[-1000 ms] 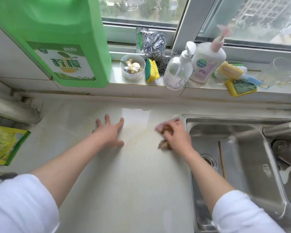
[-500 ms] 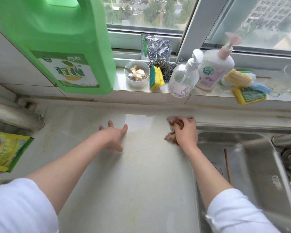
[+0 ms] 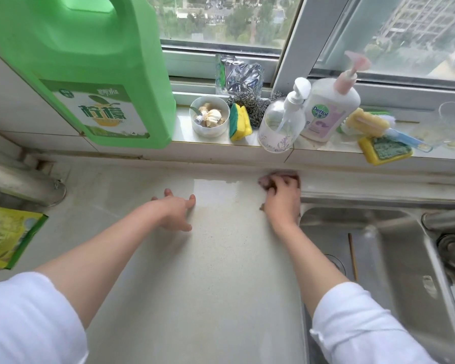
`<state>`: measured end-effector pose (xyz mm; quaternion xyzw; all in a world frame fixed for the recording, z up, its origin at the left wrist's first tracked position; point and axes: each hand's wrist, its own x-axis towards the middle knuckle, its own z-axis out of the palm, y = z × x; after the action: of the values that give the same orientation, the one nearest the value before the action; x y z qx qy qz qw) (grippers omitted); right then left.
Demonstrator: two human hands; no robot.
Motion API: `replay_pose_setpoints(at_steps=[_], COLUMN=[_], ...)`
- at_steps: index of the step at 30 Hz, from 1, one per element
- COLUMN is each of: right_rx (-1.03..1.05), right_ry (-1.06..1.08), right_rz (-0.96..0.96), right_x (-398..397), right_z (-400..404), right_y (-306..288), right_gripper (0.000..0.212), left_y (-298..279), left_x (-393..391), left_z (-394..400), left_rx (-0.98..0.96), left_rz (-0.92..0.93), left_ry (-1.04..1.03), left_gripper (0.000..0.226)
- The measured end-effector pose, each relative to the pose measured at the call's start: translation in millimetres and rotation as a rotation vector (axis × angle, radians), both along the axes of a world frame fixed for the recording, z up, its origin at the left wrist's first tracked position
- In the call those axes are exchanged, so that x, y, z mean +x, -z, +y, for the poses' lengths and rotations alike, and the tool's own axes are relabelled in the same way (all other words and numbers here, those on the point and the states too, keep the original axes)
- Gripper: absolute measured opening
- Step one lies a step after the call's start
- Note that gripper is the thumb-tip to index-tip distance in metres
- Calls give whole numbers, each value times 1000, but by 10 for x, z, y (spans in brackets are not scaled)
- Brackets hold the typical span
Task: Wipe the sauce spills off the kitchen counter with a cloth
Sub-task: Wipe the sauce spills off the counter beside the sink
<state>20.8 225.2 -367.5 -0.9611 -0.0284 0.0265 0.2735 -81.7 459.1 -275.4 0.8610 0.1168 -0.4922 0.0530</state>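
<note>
1. Fingers of the right hand [image 3: 281, 200] curl over a brownish cloth [image 3: 267, 179], pressing it to the counter [image 3: 221, 285] at the back edge, just left of the sink [image 3: 394, 258].
2. Left hand [image 3: 175, 212] rests flat on the counter, fingers spread and holding nothing.
3. On the window ledge [image 3: 326, 147], a white bowl [image 3: 209, 116] holds garlic; a clear pump bottle [image 3: 283, 122] looks almost empty; a green jug [image 3: 84, 69] stands at left.
4. A wet patch [image 3: 216, 190] shines on the pale counter between the hands.
</note>
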Motion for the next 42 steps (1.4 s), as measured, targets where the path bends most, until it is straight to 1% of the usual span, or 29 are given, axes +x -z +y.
replay_pose_setpoints(at_steps=[2, 3, 4, 5, 6, 8, 9, 13, 15, 16, 17, 18, 20, 22, 24, 25, 26, 27, 28, 29, 32, 33, 34, 35, 37, 39, 40, 41, 42], right_rx=[17, 13, -10, -7, 2, 36, 42, 9, 41, 64, 77, 78, 75, 123, 128, 124, 111, 96, 80, 69, 58, 39, 14, 2, 41, 109, 125, 124, 108], right_ry=[-477, -667, -766, -748, -632, -311, -197, 92, 284, 312, 273, 173, -109, -428, -734, -839, -885, -868, -783, -614, 105, 241, 250, 157, -213, -675, -841, -892, -810], right_rz=[-9, 14, 20, 12, -4, -20, -20, -12, 37, 55, 61, 65, 61, 98, 151, 174, 201, 222, 215, 189, 131, 149, 150, 128, 85, 76, 78, 98, 105], right_x=[-282, -353, -305, -163, -8, 269, 360, 462, 501, 477, 425, 307, 14, -326, -695, -813, -865, -835, -744, -618, -281, -306, -399, -544, -906, -1258, -1321, -1281, -1186], right_z=[158, 143, 77, -28, -155, -471, -616, -897, -844, -734, -587, -396, 35, 419, 571, 531, 454, 335, 191, 60, -65, 68, 251, 468, 867, 1087, 1092, 1016, 948], right_y=[90, 118, 98, 97, 82, 46, 31, 26, 11, 0, -5, 7, 27, -12, -89, -101, -110, -119, -109, -94, -107, -108, -107, -93, -53, -36, -15, -28, -28], right_gripper=[36, 37, 40, 45, 47, 39, 36, 35, 32, 31, 30, 30, 32, 33, 34, 33, 32, 31, 31, 31, 31, 32, 33, 33, 31, 31, 31, 31, 30], left_y=[-2, -1, 6, 27, 54, 103, 122, 185, 203, 209, 219, 235, 259, 284, 303, 317, 328, 337, 344, 351, 327, 333, 343, 364, 367, 355, 360, 360, 366], left_x=[-12, -15, -15, -17, -20, -35, -45, -92, -87, -97, -93, -106, -131, -160, -146, -132, -144, -155, -158, -166, -175, -197, -221, -247, -320, -451, -529, -607, -693], left_z=[-1, 5, 12, 19, 26, 34, 37, 21, 24, 37, 39, 44, 46, 73, 77, 75, 95, 109, 116, 132, 189, 242, 299, 389, 606, 888, 1037, 1139, 1239], left_rx=[2, 0, -4, -9, -9, -3, -2, -11, -11, -8, -10, -17, -29, -28, -37, -44, -50, -54, -62, -74, -120, -144, -175, -214, -247, -173, -114, -55, -12], left_rz=[2, 3, 1, 1, 2, 3, -2, -26, -39, -41, -46, -52, -71, -93, -119, -131, -135, -131, -130, -127, -150, -165, -195, -244, -385, -476, -464, -409, -336], left_ry=[9, 8, -1, -12, -24, -50, -61, -88, -95, -105, -113, -124, -143, -144, -158, -161, -158, -148, -134, -129, -130, -135, -149, -168, -198, -175, -163, -165, -166], left_gripper=[78, 79, 80, 81, 81, 82, 83, 85, 84, 84, 82, 81, 79, 78, 77, 77, 78, 80, 82, 85, 83, 81, 79, 78, 72, 69, 72, 78, 85])
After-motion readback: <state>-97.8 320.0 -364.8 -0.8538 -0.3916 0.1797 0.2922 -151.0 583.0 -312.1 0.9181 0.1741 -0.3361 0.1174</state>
